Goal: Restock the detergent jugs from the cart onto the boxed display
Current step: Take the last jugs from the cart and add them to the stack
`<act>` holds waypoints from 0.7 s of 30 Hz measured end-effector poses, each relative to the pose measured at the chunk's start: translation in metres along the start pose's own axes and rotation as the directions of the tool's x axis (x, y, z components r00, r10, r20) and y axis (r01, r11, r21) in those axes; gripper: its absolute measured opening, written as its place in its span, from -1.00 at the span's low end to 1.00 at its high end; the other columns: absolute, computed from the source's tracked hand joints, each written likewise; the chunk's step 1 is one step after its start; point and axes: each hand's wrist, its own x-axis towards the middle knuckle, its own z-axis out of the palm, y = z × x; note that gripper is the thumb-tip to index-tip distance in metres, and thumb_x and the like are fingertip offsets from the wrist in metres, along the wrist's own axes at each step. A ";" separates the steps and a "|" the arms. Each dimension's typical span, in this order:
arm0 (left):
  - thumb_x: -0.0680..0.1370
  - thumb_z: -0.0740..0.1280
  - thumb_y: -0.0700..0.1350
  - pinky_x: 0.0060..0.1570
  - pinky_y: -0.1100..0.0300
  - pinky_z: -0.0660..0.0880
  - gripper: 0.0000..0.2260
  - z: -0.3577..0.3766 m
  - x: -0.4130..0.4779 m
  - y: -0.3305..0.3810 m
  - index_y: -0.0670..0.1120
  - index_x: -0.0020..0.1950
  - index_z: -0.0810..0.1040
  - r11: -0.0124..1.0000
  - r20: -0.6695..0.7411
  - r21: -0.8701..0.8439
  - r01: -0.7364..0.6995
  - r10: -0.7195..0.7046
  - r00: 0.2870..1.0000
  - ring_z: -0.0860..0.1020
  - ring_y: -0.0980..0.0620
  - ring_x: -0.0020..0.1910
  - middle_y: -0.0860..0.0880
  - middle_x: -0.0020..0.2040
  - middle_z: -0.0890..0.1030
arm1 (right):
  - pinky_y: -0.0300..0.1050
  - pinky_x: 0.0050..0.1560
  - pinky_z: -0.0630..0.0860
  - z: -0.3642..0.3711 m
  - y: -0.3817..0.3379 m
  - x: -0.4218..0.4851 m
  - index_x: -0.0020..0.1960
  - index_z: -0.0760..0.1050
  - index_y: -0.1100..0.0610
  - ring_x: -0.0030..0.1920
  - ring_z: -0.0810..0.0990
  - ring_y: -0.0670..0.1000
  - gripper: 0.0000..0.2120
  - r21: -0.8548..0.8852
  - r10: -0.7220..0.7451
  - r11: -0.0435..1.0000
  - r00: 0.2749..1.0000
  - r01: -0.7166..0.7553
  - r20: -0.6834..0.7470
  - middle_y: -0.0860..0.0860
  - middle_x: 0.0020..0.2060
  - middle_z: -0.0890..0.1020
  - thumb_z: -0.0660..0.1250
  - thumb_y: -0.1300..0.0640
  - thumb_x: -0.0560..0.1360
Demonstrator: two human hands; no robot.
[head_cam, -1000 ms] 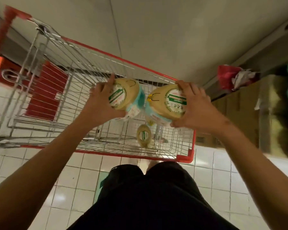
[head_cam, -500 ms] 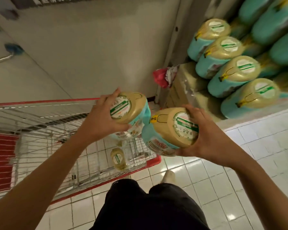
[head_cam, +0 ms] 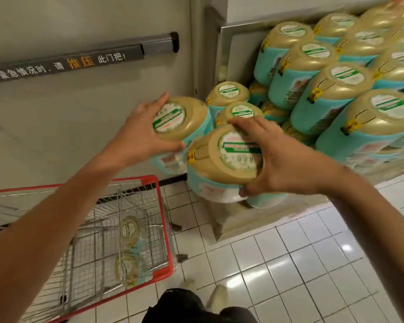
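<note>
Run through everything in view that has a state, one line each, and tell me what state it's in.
Left jug, upright, gripped at its top by the left hand.
Right jug, upright, gripped at its top by the right hand.
Display jugs, upright, stacked in tiers.
Cart, holds two jugs.

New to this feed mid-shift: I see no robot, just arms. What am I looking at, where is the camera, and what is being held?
There is no machine: one camera worn on a person's head looks down at their bare hands. The left hand grips a tan-topped turquoise detergent jug; the right hand grips a second such jug. Both are beside the stacked display of matching jugs on cardboard boxes. Lower left, the red-rimmed wire cart holds two more jugs.
</note>
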 end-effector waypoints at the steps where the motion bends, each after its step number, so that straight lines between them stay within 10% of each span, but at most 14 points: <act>1: 0.16 0.66 0.30 0.45 0.12 0.32 0.19 0.001 0.016 0.010 0.23 0.69 0.15 1.000 -0.003 -0.007 -0.002 0.002 1.000 0.41 0.01 0.39 0.04 0.37 0.37 | 0.05 0.48 0.38 -0.011 0.008 0.008 0.67 0.10 -0.04 0.40 0.32 -0.04 0.27 -0.020 -0.006 1.000 1.000 0.006 0.004 -0.15 0.39 0.30 0.73 -0.17 0.15; 6: 0.05 0.46 0.41 0.35 0.34 0.20 0.23 0.007 0.105 0.048 0.17 0.70 0.18 0.999 -0.025 0.004 -0.045 0.045 0.999 0.39 0.10 0.34 -0.02 0.36 0.39 | 0.10 0.47 0.41 -0.057 0.049 0.063 0.67 0.09 0.02 0.40 0.39 0.08 0.28 -0.105 -0.004 0.994 1.000 0.005 0.009 -0.05 0.39 0.35 0.74 -0.15 0.16; 18: 0.27 0.69 0.13 0.49 0.06 0.30 0.15 0.050 0.274 0.073 0.04 0.71 0.11 0.985 0.108 0.005 -0.175 0.174 0.979 0.37 -0.13 0.51 -0.14 0.56 0.32 | 0.11 0.52 0.36 -0.089 0.121 0.146 0.70 0.02 0.08 0.47 0.33 0.15 0.29 -0.179 0.139 0.975 0.990 -0.132 0.027 0.07 0.50 0.32 0.74 -0.10 0.22; 21: 0.16 0.63 0.32 0.49 0.00 0.36 0.17 0.058 0.293 0.080 0.06 0.66 0.17 0.979 0.061 -0.028 -0.204 0.205 0.977 0.43 -0.09 0.43 -0.12 0.49 0.35 | 0.10 0.52 0.35 -0.096 0.130 0.160 0.69 0.05 0.08 0.47 0.34 0.15 0.28 -0.160 0.142 0.978 0.990 -0.136 0.026 0.06 0.48 0.33 0.74 -0.09 0.21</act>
